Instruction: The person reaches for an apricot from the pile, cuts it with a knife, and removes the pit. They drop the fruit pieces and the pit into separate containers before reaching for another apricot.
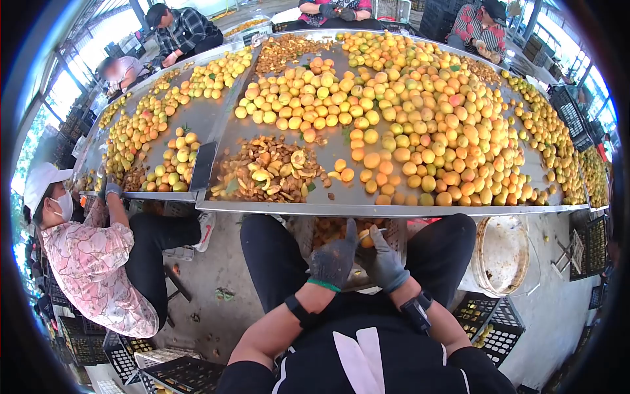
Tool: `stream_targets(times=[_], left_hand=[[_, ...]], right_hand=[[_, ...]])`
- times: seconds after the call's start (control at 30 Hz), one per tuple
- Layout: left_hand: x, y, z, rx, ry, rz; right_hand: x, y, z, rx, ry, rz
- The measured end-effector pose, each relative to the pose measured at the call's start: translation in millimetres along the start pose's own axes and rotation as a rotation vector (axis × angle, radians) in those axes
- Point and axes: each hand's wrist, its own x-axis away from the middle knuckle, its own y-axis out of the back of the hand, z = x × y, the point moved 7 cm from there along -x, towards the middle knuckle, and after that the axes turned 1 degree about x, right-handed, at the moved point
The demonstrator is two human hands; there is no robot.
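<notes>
Both my hands, in grey gloves, are close together over a crate [397, 238] of fruit between my knees. My right hand [382, 262] is closed on an orange-yellow apricot [366, 240]. Beside it, my left hand [333, 261] has a finger pointing up near the fruit; whether it holds anything is hidden. Just beyond my hands is the front edge of a metal table [295, 208]. On the table lie a large heap of apricots [453, 144] and a pile of brown pits and split pieces [262, 172].
A white bucket [502, 255] stands right of my knee, with black crates [489, 325] below it. At the left sits a person in a patterned top [98, 262]. Other people work along the table's far side. A dark plate [203, 167] lies at the table joint.
</notes>
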Motion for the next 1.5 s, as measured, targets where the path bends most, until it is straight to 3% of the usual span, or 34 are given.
stream_targets(times=[0.13,0.2,0.23,0.3,0.37,0.63,0.83,0.9,0.97,1.07,1.13,1.2,1.33,1.4,1.43,1.5], left_hand=[[-1.6,-9.4,2.1,0.015,0.005,0.024],[-1.7,-6.5,-2.9,-0.013,-0.007,0.032],[-1.5,-2.5,-6.7,-0.037,-0.02,0.044],[-3.4,5.7,-10.0,-0.059,-0.007,0.068],[-6.0,6.2,-8.5,-0.082,0.013,0.088],[-4.5,-7.9,-0.7,0.373,0.024,0.174],[-6.2,-9.8,2.4,0.32,0.059,0.327],[-3.7,-23.8,10.4,0.342,0.079,0.31],[-0.9,-37.8,17.5,0.364,0.094,0.297],[0.0,-36.9,21.0,0.344,0.058,0.353],[-0.2,-37.9,16.1,0.325,-0.008,0.493],[-3.6,-41.0,17.5,0.348,-0.005,0.525],[-13.0,-51.7,22.8,0.471,0.005,0.48],[-19.3,-58.7,26.7,0.502,0.037,0.487],[-22.0,-60.9,28.5,0.531,0.07,0.493],[-24.7,-56.3,32.0,0.572,0.097,0.425]], right_hand=[[-9.3,13.2,1.5,0.01,-0.049,0.051],[16.8,-11.8,39.4,1.456,0.839,0.092],[15.0,-12.0,38.7,1.455,0.838,0.09],[-6.0,12.5,18.7,0.301,0.192,0.047],[4.9,0.7,23.7,0.3,0.183,0.071],[10.1,3.9,26.7,0.375,0.261,0.151],[11.0,2.3,28.2,0.304,0.31,0.215],[9.0,2.9,21.9,0.458,0.225,0.213],[5.6,7.3,19.8,0.427,0.188,0.215],[9.4,2.8,23.5,0.383,0.107,0.181],[9.7,1.9,26.0,0.372,0.078,0.14],[6.4,0.1,30.2,0.441,0.21,0.131],[-20.8,19.2,25.2,0.28,0.206,0.128],[-26.0,28.6,39.0,0.408,0.43,0.013],[-29.1,30.3,40.2,0.407,0.432,0.008],[-26.1,32.3,55.1,0.664,0.627,-0.137]])
